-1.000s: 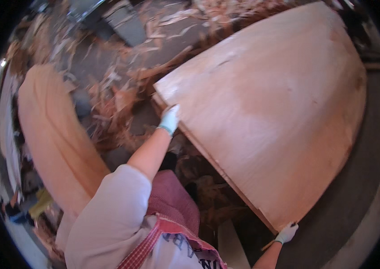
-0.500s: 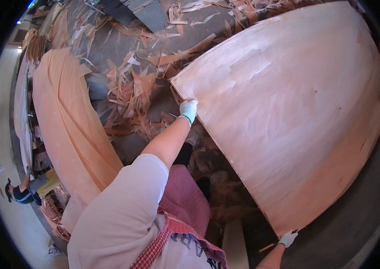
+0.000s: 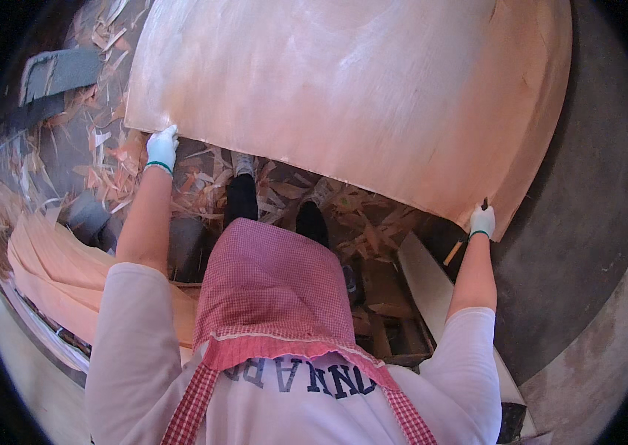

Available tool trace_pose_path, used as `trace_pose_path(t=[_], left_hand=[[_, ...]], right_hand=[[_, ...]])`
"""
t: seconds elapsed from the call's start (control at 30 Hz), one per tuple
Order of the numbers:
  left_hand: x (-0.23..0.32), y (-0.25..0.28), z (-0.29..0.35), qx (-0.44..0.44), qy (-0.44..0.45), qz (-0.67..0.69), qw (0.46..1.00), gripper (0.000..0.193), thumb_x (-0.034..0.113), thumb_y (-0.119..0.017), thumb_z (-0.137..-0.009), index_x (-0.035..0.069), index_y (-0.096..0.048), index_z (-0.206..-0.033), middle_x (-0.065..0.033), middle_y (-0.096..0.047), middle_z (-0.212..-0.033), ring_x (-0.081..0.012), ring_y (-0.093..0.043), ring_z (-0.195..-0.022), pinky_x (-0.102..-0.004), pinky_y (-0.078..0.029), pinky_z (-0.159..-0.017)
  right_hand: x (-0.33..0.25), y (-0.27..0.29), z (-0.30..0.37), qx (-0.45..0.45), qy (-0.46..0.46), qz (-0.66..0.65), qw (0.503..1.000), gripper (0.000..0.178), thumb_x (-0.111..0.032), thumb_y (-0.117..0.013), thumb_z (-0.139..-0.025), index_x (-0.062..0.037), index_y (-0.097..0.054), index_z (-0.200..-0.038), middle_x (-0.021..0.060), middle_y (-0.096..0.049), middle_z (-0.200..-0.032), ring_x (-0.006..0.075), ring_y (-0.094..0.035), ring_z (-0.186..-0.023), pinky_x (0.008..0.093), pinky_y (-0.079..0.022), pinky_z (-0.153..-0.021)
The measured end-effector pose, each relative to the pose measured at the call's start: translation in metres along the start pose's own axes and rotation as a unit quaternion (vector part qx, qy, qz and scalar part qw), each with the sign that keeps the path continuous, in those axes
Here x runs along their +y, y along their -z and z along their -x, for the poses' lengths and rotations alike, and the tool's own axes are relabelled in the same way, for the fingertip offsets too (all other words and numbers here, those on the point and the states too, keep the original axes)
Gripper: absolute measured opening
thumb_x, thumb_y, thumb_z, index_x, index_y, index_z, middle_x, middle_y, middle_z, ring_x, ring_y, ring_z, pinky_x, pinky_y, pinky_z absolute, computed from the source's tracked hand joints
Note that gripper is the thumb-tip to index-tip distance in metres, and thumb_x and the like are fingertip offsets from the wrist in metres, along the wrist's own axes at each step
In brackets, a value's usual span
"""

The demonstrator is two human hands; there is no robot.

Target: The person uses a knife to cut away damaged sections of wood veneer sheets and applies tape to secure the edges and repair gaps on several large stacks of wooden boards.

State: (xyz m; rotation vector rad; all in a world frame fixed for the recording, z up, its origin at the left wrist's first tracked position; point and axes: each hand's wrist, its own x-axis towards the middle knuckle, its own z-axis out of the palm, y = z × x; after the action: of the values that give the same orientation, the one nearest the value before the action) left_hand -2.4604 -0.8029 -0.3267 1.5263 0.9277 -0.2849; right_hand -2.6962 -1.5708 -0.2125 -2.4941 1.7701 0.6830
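A large, pale pinkish-tan sheet of wood veneer (image 3: 344, 89) spans the far side, its near edge towards me. My left hand (image 3: 162, 146), in a white glove with a green cuff, is closed on that edge near its left corner. At the right corner my right hand (image 3: 481, 221), gloved alike, is closed on the same edge. A thin tool with a yellowish handle (image 3: 453, 253) also passes through the right hand; its dark tip shows above the fingers, and its kind is unclear. My thumbs lie near the upper face; the fingers beneath are hidden.
Veneer scraps (image 3: 277, 196) litter the floor around my feet. Folded orange veneer (image 3: 58, 263) lies at my left. Grey blocks (image 3: 62, 74) stand at the far left. A pale board (image 3: 425, 271) leans near my right arm, beside dark grey floor (image 3: 551, 297).
My view has turned to the right, away from the other person at the left. Both hands still grip the veneer's near edge, which now lies more squarely across in front of me.
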Motion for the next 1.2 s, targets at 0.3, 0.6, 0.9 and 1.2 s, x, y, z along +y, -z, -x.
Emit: trace_pose_path(t=[0.3,0.6,0.9,1.2], left_hand=[[-0.002,0.011,-0.016,0.018,0.016,-0.027,0.999,0.010,0.015,-0.068,-0.084,0.006,-0.064,-0.086,-0.0054,-0.062,-0.073,-0.0168,-0.060,-0.065,-0.0268,-0.048,-0.060],[0.005,-0.123,0.191,0.040,-0.399,-0.502,0.766,0.019,0.008,-0.057,-0.079,0.001,-0.063,-0.096,-0.0199,-0.062,-0.099,-0.0373,-0.058,-0.091,-0.0453,-0.046,-0.085],[-0.051,-0.197,0.216,-0.178,-0.401,-0.690,0.575,0.075,0.019,-0.060,-0.077,0.004,-0.033,-0.146,-0.0285,-0.032,-0.147,-0.0434,-0.036,-0.132,-0.0498,-0.031,-0.108],[-0.031,-0.211,0.217,-0.237,-0.204,-0.806,0.502,0.083,0.027,-0.058,-0.079,0.011,-0.020,-0.152,-0.0232,-0.016,-0.156,-0.0377,-0.032,-0.138,-0.0474,-0.036,-0.106]], right_hand=[[0.024,-0.020,-0.028,-0.030,0.057,-0.018,0.998,0.049,-0.040,-0.060,-0.088,0.0019,-0.060,-0.113,0.0234,-0.064,-0.111,0.0391,-0.061,-0.104,0.0456,-0.047,-0.089],[0.067,-0.058,0.091,0.097,0.031,-0.220,0.970,0.067,-0.043,-0.068,-0.083,0.0002,-0.048,-0.130,0.0231,-0.060,-0.117,0.0390,-0.052,-0.117,0.0448,-0.042,-0.097],[0.098,-0.070,0.078,0.004,0.216,-0.054,0.975,0.041,-0.033,-0.056,-0.085,-0.0091,-0.056,-0.118,0.0261,-0.064,-0.103,0.0458,-0.059,-0.097,0.0523,-0.047,-0.084],[0.122,-0.041,0.090,-0.010,-0.034,-0.275,0.961,0.054,-0.046,-0.058,-0.089,-0.0011,-0.062,-0.118,0.0216,-0.067,-0.102,0.0396,-0.063,-0.095,0.0485,-0.049,-0.079]])
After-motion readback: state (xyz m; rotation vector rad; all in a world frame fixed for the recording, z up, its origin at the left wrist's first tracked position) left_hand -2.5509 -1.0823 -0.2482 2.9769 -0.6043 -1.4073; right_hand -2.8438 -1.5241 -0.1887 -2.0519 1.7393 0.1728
